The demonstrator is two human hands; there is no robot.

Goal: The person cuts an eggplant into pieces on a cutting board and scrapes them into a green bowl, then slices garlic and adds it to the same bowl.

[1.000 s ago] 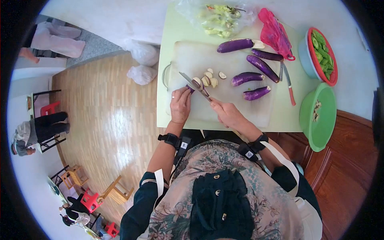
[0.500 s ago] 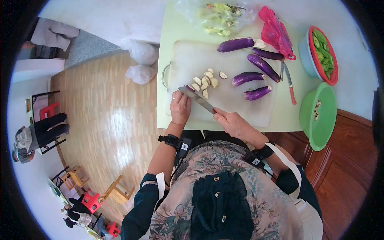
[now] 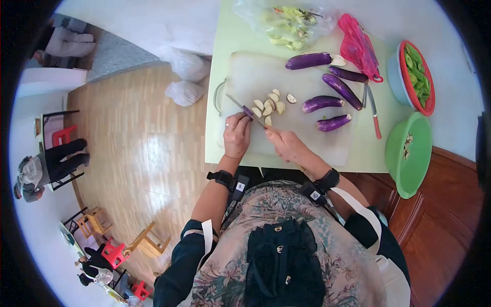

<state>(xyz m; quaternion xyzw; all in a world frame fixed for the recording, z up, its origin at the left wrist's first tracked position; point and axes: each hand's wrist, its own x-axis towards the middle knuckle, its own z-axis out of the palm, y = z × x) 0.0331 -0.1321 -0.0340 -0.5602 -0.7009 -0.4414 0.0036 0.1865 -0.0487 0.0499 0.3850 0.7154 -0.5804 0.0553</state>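
My left hand (image 3: pixel 237 135) is closed on a short purple eggplant piece (image 3: pixel 247 111) at the left of the white cutting board (image 3: pixel 302 146). In my right hand (image 3: pixel 290 145) is a kitchen knife (image 3: pixel 236 103), its blade seen nearly edge-on and crossing that piece beside my left fingertips. Pale cut eggplant chunks (image 3: pixel 269 104) lie in a loose group just beyond the blade. Several purple eggplants (image 3: pixel 322 104) rest on the right and far parts of the board. Part of the held piece is hidden by my fingers.
A red-handled knife (image 3: pixel 375 115) lies right of the board. Beyond it are a green basin (image 3: pixel 417 163) with scraps and a red basket (image 3: pixel 431 94) of green peppers. A pink bag (image 3: pixel 358 48) and a clear bag of vegetables (image 3: pixel 291 28) lie at the back.
The knife blade has turned from showing its flat side to nearly edge-on over the eggplant piece. My right hand has shifted slightly left, and the whole view has moved a little.
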